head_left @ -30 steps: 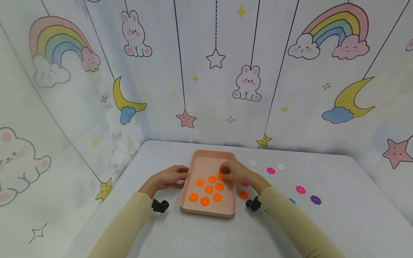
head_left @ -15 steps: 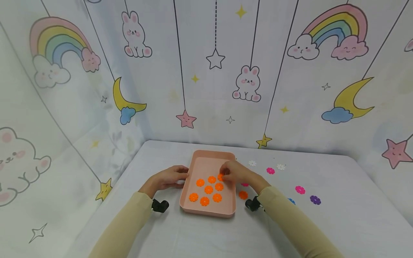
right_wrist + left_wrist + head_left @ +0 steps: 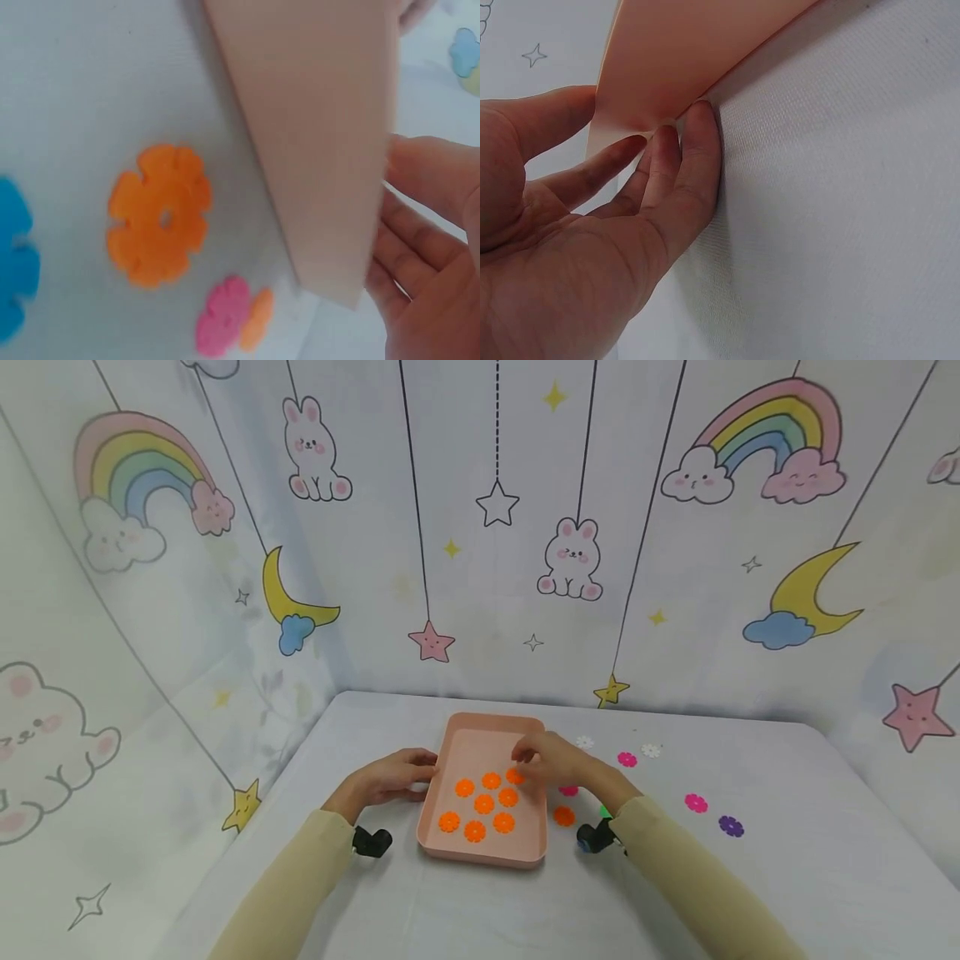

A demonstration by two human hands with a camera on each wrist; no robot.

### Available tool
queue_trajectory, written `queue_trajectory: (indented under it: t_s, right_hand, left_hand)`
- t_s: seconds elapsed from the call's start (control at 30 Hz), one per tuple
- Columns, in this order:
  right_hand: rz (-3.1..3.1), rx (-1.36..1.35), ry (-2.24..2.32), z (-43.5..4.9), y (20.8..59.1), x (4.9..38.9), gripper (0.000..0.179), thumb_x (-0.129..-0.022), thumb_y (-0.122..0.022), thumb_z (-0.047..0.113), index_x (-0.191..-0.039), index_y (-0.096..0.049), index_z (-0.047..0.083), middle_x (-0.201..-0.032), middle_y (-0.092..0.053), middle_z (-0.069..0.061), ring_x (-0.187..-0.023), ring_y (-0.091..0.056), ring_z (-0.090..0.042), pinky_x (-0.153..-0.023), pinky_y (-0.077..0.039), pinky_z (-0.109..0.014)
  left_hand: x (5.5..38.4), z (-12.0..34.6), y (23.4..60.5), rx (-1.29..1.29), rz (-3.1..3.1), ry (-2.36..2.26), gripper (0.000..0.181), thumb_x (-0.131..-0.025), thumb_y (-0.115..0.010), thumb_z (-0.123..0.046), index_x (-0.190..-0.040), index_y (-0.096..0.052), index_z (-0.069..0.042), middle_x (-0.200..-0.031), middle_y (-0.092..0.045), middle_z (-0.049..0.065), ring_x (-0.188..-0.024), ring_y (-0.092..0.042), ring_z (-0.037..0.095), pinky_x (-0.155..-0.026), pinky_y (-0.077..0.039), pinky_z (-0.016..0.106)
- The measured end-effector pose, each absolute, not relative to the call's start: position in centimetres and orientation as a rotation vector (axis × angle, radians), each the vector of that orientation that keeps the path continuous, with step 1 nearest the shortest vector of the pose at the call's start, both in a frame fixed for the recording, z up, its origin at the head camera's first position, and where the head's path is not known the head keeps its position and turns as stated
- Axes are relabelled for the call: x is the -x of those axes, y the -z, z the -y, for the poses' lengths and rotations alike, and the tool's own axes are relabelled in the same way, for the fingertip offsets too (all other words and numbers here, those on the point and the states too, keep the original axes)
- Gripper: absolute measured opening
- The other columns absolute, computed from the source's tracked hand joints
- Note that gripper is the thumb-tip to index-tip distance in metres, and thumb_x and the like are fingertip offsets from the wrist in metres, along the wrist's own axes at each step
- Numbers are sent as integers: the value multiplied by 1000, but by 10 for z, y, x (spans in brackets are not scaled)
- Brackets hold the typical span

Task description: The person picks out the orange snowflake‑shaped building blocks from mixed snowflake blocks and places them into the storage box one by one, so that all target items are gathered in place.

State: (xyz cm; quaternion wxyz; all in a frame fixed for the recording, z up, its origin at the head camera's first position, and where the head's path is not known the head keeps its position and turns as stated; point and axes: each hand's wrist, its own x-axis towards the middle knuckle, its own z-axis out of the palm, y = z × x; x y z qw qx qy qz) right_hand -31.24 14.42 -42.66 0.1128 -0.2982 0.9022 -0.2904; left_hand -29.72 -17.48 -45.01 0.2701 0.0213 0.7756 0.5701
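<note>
A pink tray [image 3: 480,747] lies on the white table, with several orange flower-shaped plastic pieces [image 3: 483,804] flat in its near half. My left hand [image 3: 397,774] touches the tray's left side. In the left wrist view, the left thumb reaches the rim while the fingertips [image 3: 699,112] rest against the outer wall. Over the tray's right side is my right hand [image 3: 551,760], its fingertips just above an orange flower piece [image 3: 514,775]. The right wrist view shows the right thumb and fingers apart, partly hidden behind the tray wall.
Right of the tray lie an orange flower piece [image 3: 564,816], pink ones [image 3: 696,802], white ones [image 3: 651,751] and a purple one [image 3: 731,826]. A green piece [image 3: 605,811] shows beside the right wrist. A blue piece [image 3: 13,262] appears in the right wrist view. A patterned curtain [image 3: 360,568] stands behind.
The right fingers have loosened and lifted slightly from the orange flower piece, which stays in the tray. The right forearm has shifted slightly right, exposing the green piece. The left hand stays put.
</note>
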Motion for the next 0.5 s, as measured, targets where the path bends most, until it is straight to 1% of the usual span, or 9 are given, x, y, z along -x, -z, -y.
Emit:
queue_trajectory:
  t_s: [0.1,0.2,0.3,0.5]
  right_hand:
    - [-2658,918,865,-154,420,308,25,-98,-69,14,-120,-67,1,-115,-69,-9,-110,-61,-27,-100,-53,-50]
    - [-2669,958,901,-167,413,303,26,-98,-69,12,-121,-66,-1,-117,-69,-13,-111,-61,-30,-101,-51,-56]
    - [-2696,952,920,-182,408,299,26,-98,-70,13,-121,-67,1,-116,-69,-11,-111,-61,-30,-101,-51,-56]
    - [-2772,932,905,-213,411,301,29,-97,-72,16,-120,-68,0,-115,-70,-13,-108,-63,-30,-100,-52,-58]
  left_hand:
    - [297,175,451,-60,-2091,-1537,49,-105,-59,-18,-148,-45,2,-141,-54,18,-113,-62,26,-96,-58,44]
    - [297,175,451,-59,-2095,-1537,48,-105,-59,-18,-147,-45,2,-140,-55,18,-113,-62,26,-96,-58,44]
    - [297,175,451,-56,-2099,-1531,50,-105,-59,-19,-148,-45,2,-141,-54,18,-113,-62,26,-96,-57,44]
    - [296,175,451,-56,-2106,-1523,51,-105,-59,-19,-149,-44,2,-142,-53,19,-113,-62,27,-96,-58,44]
